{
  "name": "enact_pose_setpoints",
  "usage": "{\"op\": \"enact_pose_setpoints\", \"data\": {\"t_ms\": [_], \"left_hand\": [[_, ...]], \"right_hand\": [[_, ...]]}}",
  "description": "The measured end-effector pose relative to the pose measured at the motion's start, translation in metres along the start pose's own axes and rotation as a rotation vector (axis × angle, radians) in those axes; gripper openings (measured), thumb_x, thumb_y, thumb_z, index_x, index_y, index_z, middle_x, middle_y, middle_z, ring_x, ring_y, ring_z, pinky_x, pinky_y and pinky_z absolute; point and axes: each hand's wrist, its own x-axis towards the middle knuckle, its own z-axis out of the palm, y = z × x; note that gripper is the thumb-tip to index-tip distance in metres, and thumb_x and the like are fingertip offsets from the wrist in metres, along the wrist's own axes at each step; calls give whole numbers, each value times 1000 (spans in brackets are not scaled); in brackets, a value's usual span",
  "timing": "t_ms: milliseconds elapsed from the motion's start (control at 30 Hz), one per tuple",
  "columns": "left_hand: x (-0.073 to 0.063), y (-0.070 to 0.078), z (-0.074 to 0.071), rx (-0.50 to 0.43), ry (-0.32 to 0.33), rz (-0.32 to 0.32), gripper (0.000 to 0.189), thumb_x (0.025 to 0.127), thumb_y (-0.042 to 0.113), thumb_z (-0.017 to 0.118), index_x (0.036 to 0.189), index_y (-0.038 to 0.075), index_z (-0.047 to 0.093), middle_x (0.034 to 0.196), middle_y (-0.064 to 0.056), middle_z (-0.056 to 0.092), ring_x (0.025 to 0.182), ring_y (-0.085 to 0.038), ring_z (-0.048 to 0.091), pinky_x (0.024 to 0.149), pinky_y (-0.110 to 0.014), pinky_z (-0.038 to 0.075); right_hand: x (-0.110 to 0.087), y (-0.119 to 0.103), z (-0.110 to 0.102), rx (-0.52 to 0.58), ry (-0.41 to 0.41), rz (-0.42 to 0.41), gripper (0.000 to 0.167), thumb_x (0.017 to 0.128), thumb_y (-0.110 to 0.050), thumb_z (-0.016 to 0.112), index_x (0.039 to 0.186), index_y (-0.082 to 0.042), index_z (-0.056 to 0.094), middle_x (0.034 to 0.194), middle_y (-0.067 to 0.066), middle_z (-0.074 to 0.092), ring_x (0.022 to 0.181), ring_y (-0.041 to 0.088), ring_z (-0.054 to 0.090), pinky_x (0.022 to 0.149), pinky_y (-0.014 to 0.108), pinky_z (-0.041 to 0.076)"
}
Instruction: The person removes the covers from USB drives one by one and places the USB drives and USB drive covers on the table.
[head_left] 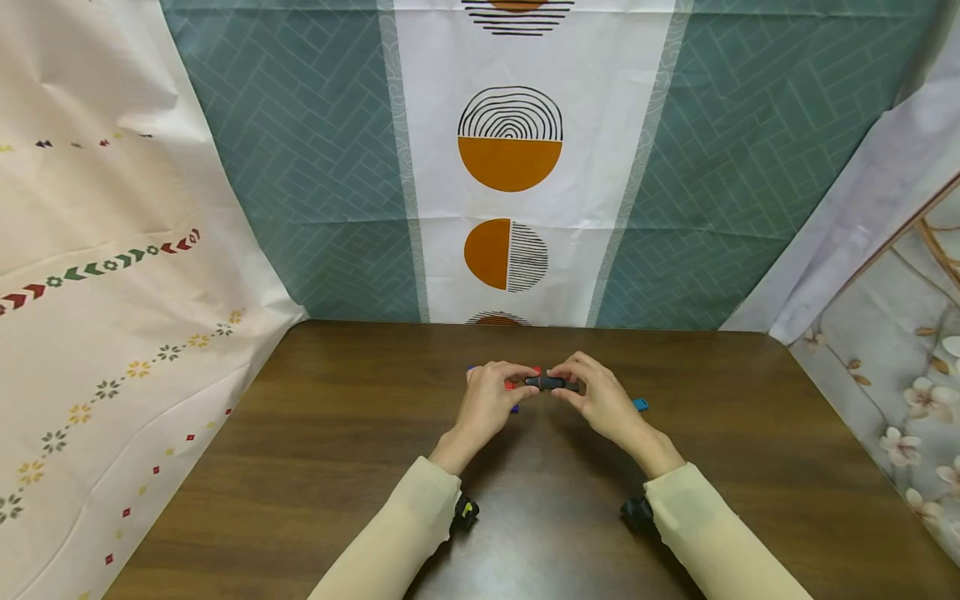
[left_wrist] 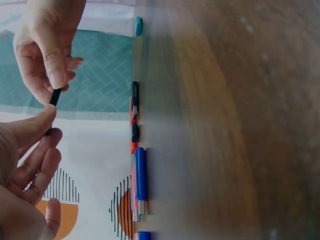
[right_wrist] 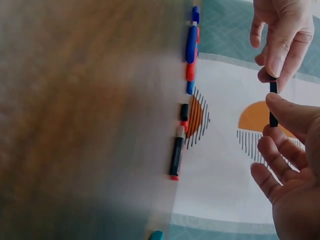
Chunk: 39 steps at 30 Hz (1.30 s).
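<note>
A slim black stick [head_left: 545, 382], which looks like a USB flash drive, is held level above the table between both hands. My left hand [head_left: 487, 402] pinches its left end between thumb and fingers. At the other end, the thumb and fingertips of my right hand [head_left: 602, 402] grip it. Fingertips cover both ends, so whether a cap is on cannot be seen. Below and beyond the hands lie a blue flash drive [left_wrist: 141, 175] with a silver end and a black one [right_wrist: 176, 156], among several red and blue pieces partly hidden by the left hand.
A teal flash drive [head_left: 640, 404] lies on the brown wooden table [head_left: 337, 433], just right of the right hand. Behind the table's far edge hangs a patterned green and white cloth [head_left: 337, 167]. Light cloths hang at both sides.
</note>
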Motion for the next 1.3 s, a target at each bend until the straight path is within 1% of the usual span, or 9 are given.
{"op": "enact_pose_setpoints", "data": {"t_ms": [200,400,533,667,767,900,1033,1167,1300], "left_hand": [[-3,-1,-1,2,9,10,24,86,24,86,108,15,84,104,0,79,97,-21,69,91,-45,38],[-2,-1,-1,3,-19,-5,24,87,25,85,109,16,84,104,0,79,97,-21,68,91,-44,32],[-2,-1,-1,7,-33,-3,24,88,25,84,109,16,83,105,-1,79,97,-21,67,92,-44,31],[-2,-2,-1,9,-39,3,23,88,24,84,109,15,83,105,-3,79,97,-21,67,94,-45,31],[-2,-2,0,17,-40,-3,24,88,25,84,110,16,83,105,-2,79,97,-21,67,94,-44,31],[-2,-2,1,28,-37,-12,25,87,26,84,111,16,83,105,1,79,97,-20,68,93,-43,32],[-1,-2,2,29,-31,-6,26,87,26,85,110,16,83,105,1,79,98,-19,68,92,-42,32],[-1,-1,3,31,-27,2,27,86,27,85,110,16,83,104,1,79,96,-19,68,91,-42,32],[-1,-1,2,28,-30,5,27,86,27,85,111,16,83,104,0,79,95,-19,68,92,-42,32]], "right_hand": [[-3,1,4,13,30,-6,28,87,-2,82,114,-3,75,104,1,64,92,24,57,74,37,50],[-4,2,3,8,41,-15,24,87,-4,82,111,-7,75,103,0,65,93,30,60,74,46,52],[-4,4,1,-1,33,-12,23,88,-6,82,110,-8,75,103,1,65,93,32,59,73,45,50],[-5,5,1,-5,20,8,22,88,-7,81,109,-8,76,103,3,66,93,31,57,75,42,48],[-6,6,1,-7,20,16,22,88,-7,82,109,-8,76,103,3,65,94,31,57,75,42,47],[-6,6,-1,5,29,13,23,87,-4,82,109,-8,76,102,1,65,94,32,59,77,46,49],[-7,6,-2,8,35,7,24,86,-1,82,109,-7,76,102,0,65,94,30,59,79,52,51],[-7,7,-4,4,43,2,24,86,-1,83,108,-7,76,102,0,65,94,25,60,81,54,52],[-7,6,-6,6,44,-4,25,85,-1,83,108,-8,76,101,-1,66,94,23,61,83,54,53]]}}
